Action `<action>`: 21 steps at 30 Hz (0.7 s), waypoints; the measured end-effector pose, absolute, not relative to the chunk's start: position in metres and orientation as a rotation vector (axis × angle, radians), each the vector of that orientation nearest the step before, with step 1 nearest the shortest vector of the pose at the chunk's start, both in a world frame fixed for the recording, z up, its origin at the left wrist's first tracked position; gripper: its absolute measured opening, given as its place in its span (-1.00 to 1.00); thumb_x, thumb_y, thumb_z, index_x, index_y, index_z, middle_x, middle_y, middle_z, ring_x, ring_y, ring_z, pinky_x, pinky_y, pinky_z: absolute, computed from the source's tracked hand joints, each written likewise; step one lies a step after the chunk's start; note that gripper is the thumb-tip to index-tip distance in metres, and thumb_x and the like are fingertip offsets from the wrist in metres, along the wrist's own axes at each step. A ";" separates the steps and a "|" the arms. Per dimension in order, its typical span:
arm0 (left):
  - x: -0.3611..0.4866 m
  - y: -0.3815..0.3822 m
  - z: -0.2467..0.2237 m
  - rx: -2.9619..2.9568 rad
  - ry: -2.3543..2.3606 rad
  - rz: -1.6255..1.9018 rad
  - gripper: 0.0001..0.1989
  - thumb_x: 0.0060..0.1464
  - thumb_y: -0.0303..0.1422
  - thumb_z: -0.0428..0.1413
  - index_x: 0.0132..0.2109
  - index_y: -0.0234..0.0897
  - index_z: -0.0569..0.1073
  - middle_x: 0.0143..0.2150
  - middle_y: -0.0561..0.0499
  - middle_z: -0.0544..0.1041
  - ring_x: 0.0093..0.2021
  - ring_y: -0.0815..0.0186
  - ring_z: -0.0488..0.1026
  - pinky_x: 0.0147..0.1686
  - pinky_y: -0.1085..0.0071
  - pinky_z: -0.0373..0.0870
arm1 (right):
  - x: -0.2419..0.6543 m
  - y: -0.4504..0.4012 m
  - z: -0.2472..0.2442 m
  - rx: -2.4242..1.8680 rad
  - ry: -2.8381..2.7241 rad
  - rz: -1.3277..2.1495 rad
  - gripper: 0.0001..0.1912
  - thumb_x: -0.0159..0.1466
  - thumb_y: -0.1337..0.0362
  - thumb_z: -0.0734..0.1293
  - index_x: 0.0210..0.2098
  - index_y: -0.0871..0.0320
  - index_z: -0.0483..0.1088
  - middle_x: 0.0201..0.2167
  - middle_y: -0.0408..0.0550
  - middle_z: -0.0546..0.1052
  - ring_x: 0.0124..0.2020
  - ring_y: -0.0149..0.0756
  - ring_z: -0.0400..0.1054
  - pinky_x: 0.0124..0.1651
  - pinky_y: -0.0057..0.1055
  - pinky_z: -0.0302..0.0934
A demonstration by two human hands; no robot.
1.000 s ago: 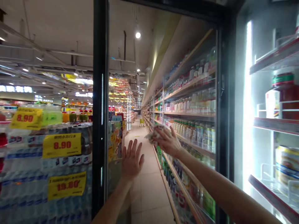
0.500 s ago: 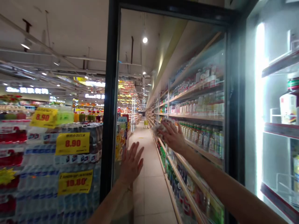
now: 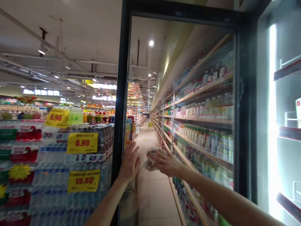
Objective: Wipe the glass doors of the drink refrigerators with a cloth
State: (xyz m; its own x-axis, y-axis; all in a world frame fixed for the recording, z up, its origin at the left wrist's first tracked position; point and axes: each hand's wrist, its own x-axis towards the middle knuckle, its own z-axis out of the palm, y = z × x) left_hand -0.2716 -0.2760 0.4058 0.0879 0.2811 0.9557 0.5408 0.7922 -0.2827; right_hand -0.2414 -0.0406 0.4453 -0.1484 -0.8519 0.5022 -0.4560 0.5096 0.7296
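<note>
A glass door (image 3: 150, 94) in a black frame (image 3: 122, 84) stands open in front of me. My right hand (image 3: 166, 162) presses a crumpled, pale cloth (image 3: 151, 159) against the lower middle of the glass. To its left, my left hand (image 3: 129, 163) lies with fingers outstretched on the glass beside the left frame, holding nothing. A gap separates the two hands. The cloth is partly covered by the right fingers.
Stacked bottle packs (image 3: 51, 166) with yellow price signs (image 3: 82, 142) stand on the left. Through the glass show long bottle shelves (image 3: 204, 119), an aisle floor (image 3: 147, 188) and a yellow cart (image 3: 150, 126). A lit cooler's shelf edge (image 3: 290, 133) is at the right.
My right hand has moved down and left over the glass with the cloth. My left hand is now nearer the left frame. The whole view has shifted slightly.
</note>
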 end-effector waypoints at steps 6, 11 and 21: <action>-0.277 -0.275 0.404 -0.679 -1.514 -0.206 -0.39 0.12 -0.52 -0.05 0.28 -0.28 -0.05 0.31 -0.23 0.03 0.32 0.09 -0.07 0.18 0.05 0.14 | -0.242 -0.013 0.518 0.308 -1.700 -0.080 -0.59 0.21 0.24 0.21 0.07 0.00 0.31 0.28 0.00 0.09 0.27 0.00 -0.09 0.25 0.10 -0.32; -0.276 -0.272 0.403 -0.660 -1.513 -0.201 -0.42 0.13 -0.49 -0.07 0.27 -0.27 -0.03 0.31 -0.22 0.03 0.32 0.08 -0.08 0.17 0.02 0.12 | -0.236 -0.011 0.424 0.905 -1.696 -0.397 -0.72 0.18 0.28 0.25 -0.12 -0.10 0.40 0.23 -0.19 0.20 0.25 -0.20 -0.04 0.30 -0.02 -0.45; -0.275 -0.270 0.403 -0.653 -1.510 -0.198 -0.39 0.12 -0.48 -0.05 0.29 -0.30 -0.06 0.32 -0.23 0.02 0.33 0.08 -0.11 0.18 0.02 0.10 | -0.234 0.004 0.456 0.377 -1.702 -0.137 -0.60 0.18 0.27 0.25 0.03 -0.03 0.33 0.24 -0.02 0.16 0.25 -0.04 -0.05 0.25 0.07 -0.27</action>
State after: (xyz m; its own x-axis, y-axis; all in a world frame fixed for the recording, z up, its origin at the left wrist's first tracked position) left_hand -0.2752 -0.2703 0.4026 0.0824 0.2714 0.9589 0.5093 0.8156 -0.2746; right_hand -0.2337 0.0037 0.4559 -0.1226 -0.3243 0.9380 -0.1697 0.9380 0.3021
